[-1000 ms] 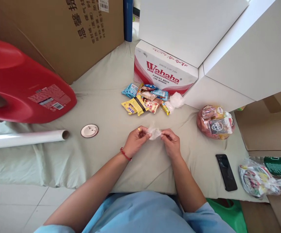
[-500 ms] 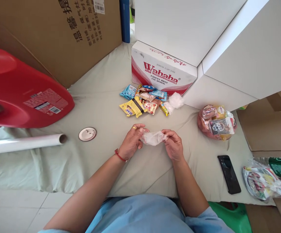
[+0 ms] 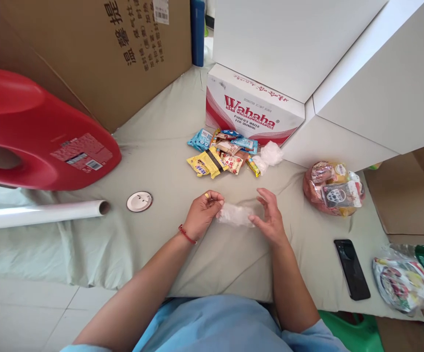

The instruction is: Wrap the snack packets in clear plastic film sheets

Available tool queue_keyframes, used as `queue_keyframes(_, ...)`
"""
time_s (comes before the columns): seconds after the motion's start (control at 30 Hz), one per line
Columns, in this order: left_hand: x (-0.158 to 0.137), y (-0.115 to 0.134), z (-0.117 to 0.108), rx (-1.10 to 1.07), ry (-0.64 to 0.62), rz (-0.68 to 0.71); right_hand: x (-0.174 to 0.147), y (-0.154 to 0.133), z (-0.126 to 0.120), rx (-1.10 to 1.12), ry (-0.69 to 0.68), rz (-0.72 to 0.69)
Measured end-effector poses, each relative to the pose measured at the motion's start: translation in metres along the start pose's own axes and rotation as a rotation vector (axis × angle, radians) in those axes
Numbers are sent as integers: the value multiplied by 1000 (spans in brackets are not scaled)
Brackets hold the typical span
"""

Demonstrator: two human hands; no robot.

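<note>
A crumpled, clear plastic bag (image 3: 236,215) stretches sideways between my hands, low over the cloth. Its left end is pinched between the thumb and fingers of my left hand (image 3: 204,211), which has a ring and a red wrist cord. My right hand (image 3: 270,218) is open at the bag's right end, fingers spread and thumb close to the plastic; whether the thumb touches it I cannot tell. Beyond the hands lies a pile of small snack packets (image 3: 221,151), yellow, blue and red-white. Beside that pile sit more crumpled clear plastic bags (image 3: 269,155).
A Wahaha carton (image 3: 252,105) stands behind the packets. To the left are a red jug (image 3: 43,132), a white tube (image 3: 43,213) and a round badge (image 3: 139,201). On the right are a bowl of wrapped snacks (image 3: 309,190), a black phone (image 3: 351,269) and a bagged bundle (image 3: 398,283).
My right hand has let go of the bag's right end and spread its fingers. The left hand keeps its pinch. The whole view has shifted slightly.
</note>
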State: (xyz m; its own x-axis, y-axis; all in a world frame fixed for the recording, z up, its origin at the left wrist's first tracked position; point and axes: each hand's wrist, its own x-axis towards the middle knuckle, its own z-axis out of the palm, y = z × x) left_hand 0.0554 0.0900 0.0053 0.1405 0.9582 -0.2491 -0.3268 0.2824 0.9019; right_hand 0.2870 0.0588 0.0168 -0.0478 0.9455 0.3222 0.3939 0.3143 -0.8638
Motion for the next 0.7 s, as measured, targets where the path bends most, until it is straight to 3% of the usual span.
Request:
queue_keyframes(0.07,-2,-1,1,54,-50,-4,0,-6,3,-62,-151,-62)
queue_keyframes(0.13,-2,-2,2,51,-29,3,0,-8,9,-18,-181,-39)
queue_keyframes(0.2,0,-1,1,-15,24,11,-1,-5,15,124,-30,104)
queue_keyframes(0.3,2,2,1,-127,26,-7,1,3,19,407,267,428)
queue_keyframes(0.4,3,5,1,-161,1,-35,6,7,14,635,396,641)
queue_keyframes(0.5,4,7,-1,-170,22,-47,9,6,5,752,451,700)
queue_keyframes(0.7,1,13,-12,-128,31,-30,10,4,-1,831,497,662)
